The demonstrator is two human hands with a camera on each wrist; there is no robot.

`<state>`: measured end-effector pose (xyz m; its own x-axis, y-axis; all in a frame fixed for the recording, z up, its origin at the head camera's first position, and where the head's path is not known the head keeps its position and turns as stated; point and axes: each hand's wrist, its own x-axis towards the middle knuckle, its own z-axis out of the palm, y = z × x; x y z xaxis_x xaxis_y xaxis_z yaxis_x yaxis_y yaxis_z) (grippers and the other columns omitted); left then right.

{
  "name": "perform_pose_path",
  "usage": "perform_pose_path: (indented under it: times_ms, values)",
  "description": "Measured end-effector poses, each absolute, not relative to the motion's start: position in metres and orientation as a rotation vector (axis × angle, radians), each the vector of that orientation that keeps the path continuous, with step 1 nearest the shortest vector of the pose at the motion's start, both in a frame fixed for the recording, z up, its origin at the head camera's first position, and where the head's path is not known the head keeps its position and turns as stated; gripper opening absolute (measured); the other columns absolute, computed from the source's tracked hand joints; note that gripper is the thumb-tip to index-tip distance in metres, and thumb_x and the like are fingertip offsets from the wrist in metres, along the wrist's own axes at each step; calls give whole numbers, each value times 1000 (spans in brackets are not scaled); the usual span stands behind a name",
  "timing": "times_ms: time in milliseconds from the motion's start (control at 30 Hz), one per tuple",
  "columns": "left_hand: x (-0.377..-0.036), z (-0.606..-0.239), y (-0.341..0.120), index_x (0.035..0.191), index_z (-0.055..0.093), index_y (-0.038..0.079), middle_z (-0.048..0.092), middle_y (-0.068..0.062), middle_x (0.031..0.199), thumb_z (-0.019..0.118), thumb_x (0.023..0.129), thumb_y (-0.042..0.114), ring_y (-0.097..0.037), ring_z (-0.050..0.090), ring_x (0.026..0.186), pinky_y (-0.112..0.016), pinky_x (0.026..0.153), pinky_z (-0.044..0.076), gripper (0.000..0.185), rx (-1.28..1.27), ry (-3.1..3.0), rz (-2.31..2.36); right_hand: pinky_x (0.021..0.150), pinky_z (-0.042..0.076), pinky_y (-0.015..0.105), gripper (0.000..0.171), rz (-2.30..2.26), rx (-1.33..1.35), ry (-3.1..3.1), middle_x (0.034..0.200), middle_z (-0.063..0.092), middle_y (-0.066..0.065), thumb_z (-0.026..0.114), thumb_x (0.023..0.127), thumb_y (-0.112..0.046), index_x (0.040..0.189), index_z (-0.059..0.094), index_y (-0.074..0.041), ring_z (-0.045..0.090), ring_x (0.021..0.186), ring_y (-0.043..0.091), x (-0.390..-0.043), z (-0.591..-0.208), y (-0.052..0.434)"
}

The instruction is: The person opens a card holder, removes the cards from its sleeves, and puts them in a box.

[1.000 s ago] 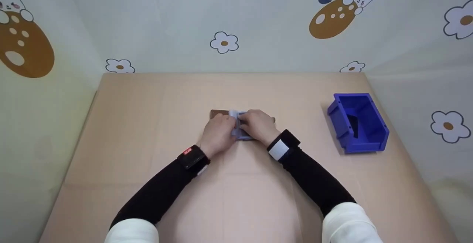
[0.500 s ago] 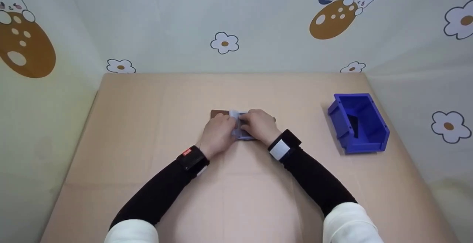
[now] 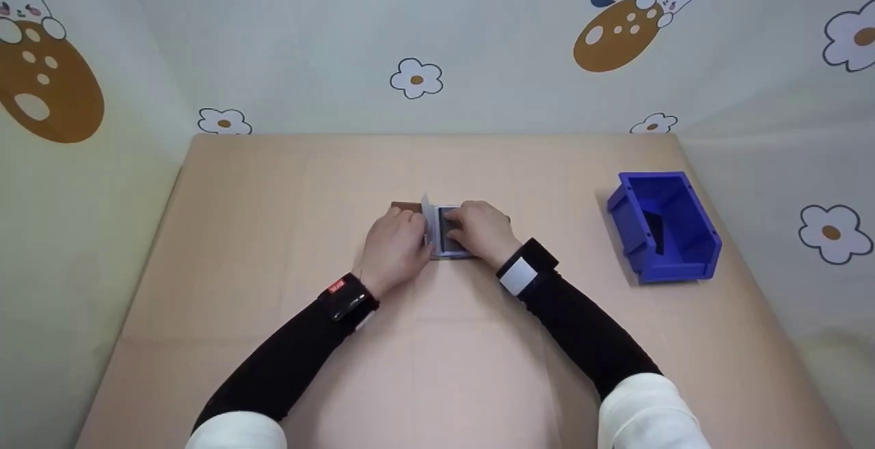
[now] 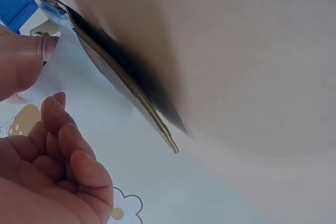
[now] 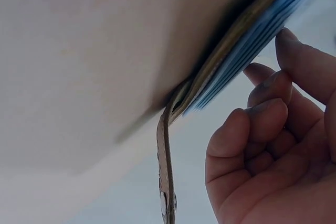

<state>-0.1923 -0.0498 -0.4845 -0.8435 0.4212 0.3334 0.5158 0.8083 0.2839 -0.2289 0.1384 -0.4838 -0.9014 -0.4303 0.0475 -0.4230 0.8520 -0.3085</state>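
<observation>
A brown leather card holder (image 3: 405, 207) lies spread on the table, with a stack of clear plastic sleeves (image 5: 252, 43) inside. One translucent sleeve (image 3: 428, 216) stands upright near the middle. My left hand (image 3: 395, 247) pinches that sleeve at its edge, thumb on one side and bent fingers on the other. The right half sits under my right hand (image 3: 484, 230), whose thumb and curled fingertips hold the sleeve stack down at a dark page (image 3: 446, 244). A snap strap (image 5: 164, 166) sticks out from the cover's right side in the right wrist view.
A blue plastic bin (image 3: 707, 268) stands at the right of the table (image 3: 273, 367), with a flat black piece (image 3: 654, 230) inside it. A pale curtain (image 3: 328, 39) printed with flowers and rabbits surrounds the back and sides.
My left hand has shifted left, drawing the translucent sleeve up from lying over the pages to nearly upright; more of the dark page shows. The right hand stays in place.
</observation>
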Motion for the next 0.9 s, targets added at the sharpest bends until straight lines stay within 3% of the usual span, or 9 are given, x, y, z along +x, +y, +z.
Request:
perform_pose_path:
  times_ms: [300, 533, 733, 900]
  values:
    - [-191, -476, -66, 82, 61, 5, 57, -6, 74, 72, 84, 25, -27, 52, 72, -40, 63, 42, 23, -516, -2898, -649, 74, 51, 43, 21, -505, -767, 3009, 87, 67, 11, 77, 84, -13, 104, 76, -9, 65, 84, 29, -229, -485, 141]
    - [-193, -475, -78, 65, 54, 10, 51, -1, 60, 68, 84, 18, -24, 51, 61, -38, 53, 40, 25, -411, -2998, -691, 73, 51, 43, 18, -511, -763, 3015, 85, 66, 10, 77, 83, -13, 101, 76, -9, 65, 83, 28, -228, -485, 141]
    - [-196, -482, -81, 61, 49, 12, 46, 2, 57, 70, 86, 20, -22, 47, 59, -37, 51, 37, 33, -383, -3048, -667, 78, 51, 43, 22, -492, -741, 2996, 93, 69, 12, 74, 86, -13, 107, 75, -9, 66, 90, 29, -228, -484, 140]
    - [-199, -487, -81, 65, 56, 8, 53, -4, 62, 72, 85, 25, -27, 54, 63, -43, 55, 45, 31, -333, -3090, -603, 81, 52, 43, 28, -497, -698, 2997, 100, 70, 12, 75, 86, -14, 113, 75, -9, 66, 96, 29, -228, -485, 140]
